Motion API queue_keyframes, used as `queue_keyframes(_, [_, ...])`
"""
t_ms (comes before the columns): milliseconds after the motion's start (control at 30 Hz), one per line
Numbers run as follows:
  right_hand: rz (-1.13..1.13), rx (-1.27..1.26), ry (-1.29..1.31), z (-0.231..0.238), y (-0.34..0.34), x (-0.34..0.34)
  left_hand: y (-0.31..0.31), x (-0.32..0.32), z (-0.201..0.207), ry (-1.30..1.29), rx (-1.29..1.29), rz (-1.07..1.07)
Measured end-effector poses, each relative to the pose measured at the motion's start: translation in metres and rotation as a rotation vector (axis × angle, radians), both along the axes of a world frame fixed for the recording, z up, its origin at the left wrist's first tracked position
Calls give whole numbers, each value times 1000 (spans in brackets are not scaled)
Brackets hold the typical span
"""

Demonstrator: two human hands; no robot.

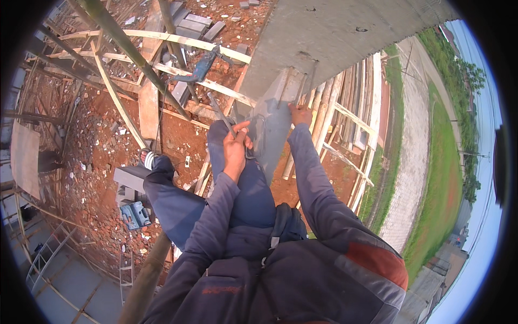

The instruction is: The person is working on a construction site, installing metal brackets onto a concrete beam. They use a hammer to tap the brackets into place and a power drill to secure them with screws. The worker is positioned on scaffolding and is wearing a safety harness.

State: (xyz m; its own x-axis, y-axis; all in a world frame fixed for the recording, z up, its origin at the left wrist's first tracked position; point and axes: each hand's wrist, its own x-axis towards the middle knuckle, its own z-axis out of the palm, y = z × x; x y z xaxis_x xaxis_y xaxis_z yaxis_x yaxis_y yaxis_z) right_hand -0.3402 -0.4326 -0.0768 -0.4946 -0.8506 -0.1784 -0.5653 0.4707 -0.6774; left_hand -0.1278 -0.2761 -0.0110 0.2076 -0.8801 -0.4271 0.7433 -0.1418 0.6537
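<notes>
My left hand [236, 152] is closed around a slim grey metal tool [220, 110] above my bent knee; the exact kind is not clear. The tool points up and away from me, to the left. Further forward and to the right, my right hand [300, 114] has its fingers curled at the lower end of a thin metal rod [313, 75]. That rod and a second metal rod [283, 89] lie against the big grey concrete face [324, 32]. On the timber framing to the left rests a blue power drill [202, 67].
A bamboo pole [127, 51] and pale wooden battens [162, 36] cross at the left. Rubble-strewn red ground [97, 156] lies far below, with grey blocks [129, 179] and a blue case [135, 215]. Stacked timber poles [324, 108] are at the right, before a pale road [407, 151].
</notes>
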Motion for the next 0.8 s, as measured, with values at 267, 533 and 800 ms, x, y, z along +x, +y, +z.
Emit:
queue_keyframes(267, [-75,-53,-333,-12,-4,2,2,1,0,-24,-4,-66])
queue_keyframes(533, [-194,-3,-867,-12,-52,8,-3,3,-4,-28,-4,-78])
queue_keyframes(800, [-279,-19,-1077,-13,-52,6,-1,-1,-17,-48,2,-168])
